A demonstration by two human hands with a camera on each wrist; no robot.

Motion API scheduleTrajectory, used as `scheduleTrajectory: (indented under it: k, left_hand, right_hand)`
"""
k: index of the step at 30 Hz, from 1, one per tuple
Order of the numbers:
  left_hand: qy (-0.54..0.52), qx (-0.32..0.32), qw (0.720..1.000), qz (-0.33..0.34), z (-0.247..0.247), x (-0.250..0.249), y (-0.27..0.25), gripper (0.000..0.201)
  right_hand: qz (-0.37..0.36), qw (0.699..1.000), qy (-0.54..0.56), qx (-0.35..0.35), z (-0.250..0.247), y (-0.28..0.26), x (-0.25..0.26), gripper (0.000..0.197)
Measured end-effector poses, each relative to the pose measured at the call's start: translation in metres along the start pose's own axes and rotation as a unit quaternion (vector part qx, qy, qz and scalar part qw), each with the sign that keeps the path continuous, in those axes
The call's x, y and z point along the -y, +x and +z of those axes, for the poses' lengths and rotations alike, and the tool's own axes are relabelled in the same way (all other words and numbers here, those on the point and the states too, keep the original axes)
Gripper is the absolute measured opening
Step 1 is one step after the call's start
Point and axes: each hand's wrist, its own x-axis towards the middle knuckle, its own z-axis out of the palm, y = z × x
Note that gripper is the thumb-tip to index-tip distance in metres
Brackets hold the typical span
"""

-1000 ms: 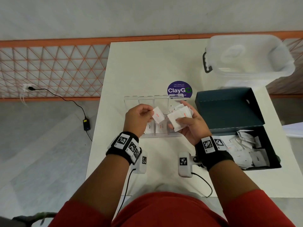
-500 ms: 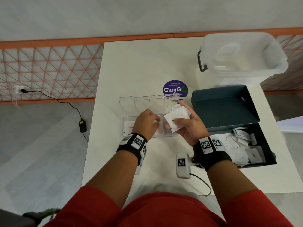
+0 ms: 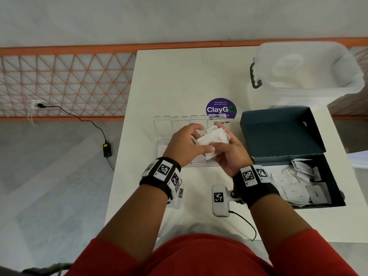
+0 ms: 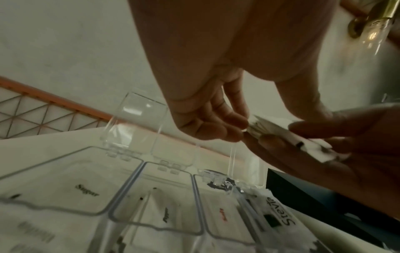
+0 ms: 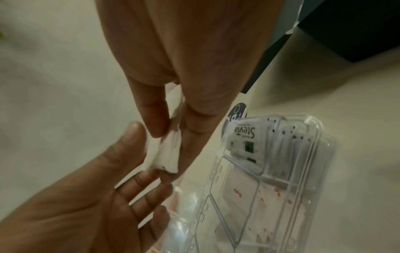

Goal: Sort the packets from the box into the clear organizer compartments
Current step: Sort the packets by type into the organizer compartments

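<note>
- The right hand [image 3: 229, 156] holds a fanned stack of white packets [image 3: 214, 139] above the organizer, thumb on top and fingers curled beneath; the right wrist view shows that stack pinched between thumb and fingers.
- The left hand [image 3: 187, 145] has come back up from the compartments, where it was lowered half a second ago. The single packet it carried a second ago is gone from it, so I judge that one has been filed. Its fingertips [image 4: 236, 126] now meet the stack's edge. Whether they already pinch a packet I cannot tell.
- The clear organizer [image 3: 165, 124] lies just beneath both hands, lids standing open. The left wrist view shows packets in its compartments, with "Sugar" readable in one and "Stevia" in another.
- The dark box [image 3: 282, 136] sits to the right, lid flipped back, with many loose packets [image 3: 298, 188] still in it, so sorting looks far from done.
- Beyond lie a purple sticker [image 3: 221, 108] and a translucent tub [image 3: 306, 70] on the white table [image 3: 179, 80].
</note>
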Motion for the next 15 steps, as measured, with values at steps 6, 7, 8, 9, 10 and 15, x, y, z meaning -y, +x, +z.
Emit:
scheduleTrajectory:
  k: [6,7,8,9,10,15]
  left_hand:
    - [-0.023,-0.029,0.999,-0.026,-0.011,0.006,-0.003,0.062]
    - [-0.040,-0.030,0.998,-0.030,-0.013,0.007,-0.003,0.059]
    - [-0.056,-0.031,0.998,-0.030,-0.016,0.009,-0.004,0.054]
    - [-0.072,-0.036,0.996,-0.026,-0.019,0.011,-0.004,0.048]
    - [-0.087,-0.044,0.995,-0.020,-0.023,0.013,-0.005,0.042]
    - [-0.125,-0.120,0.985,-0.026,-0.057,0.034,-0.006,0.032]
  right_hand:
    - [0.010,0.999,0.032,0.006,0.006,0.006,-0.004,0.051]
    - [0.012,0.999,0.035,0.006,0.006,0.007,-0.004,0.050]
    - [0.014,0.999,0.037,0.006,0.006,0.007,-0.004,0.050]
    - [0.017,0.999,0.041,0.006,0.007,0.008,-0.004,0.050]
    - [0.018,0.999,0.047,0.006,0.007,0.008,-0.005,0.051]
    - [0.021,0.997,0.076,0.018,0.010,0.011,-0.009,0.050]
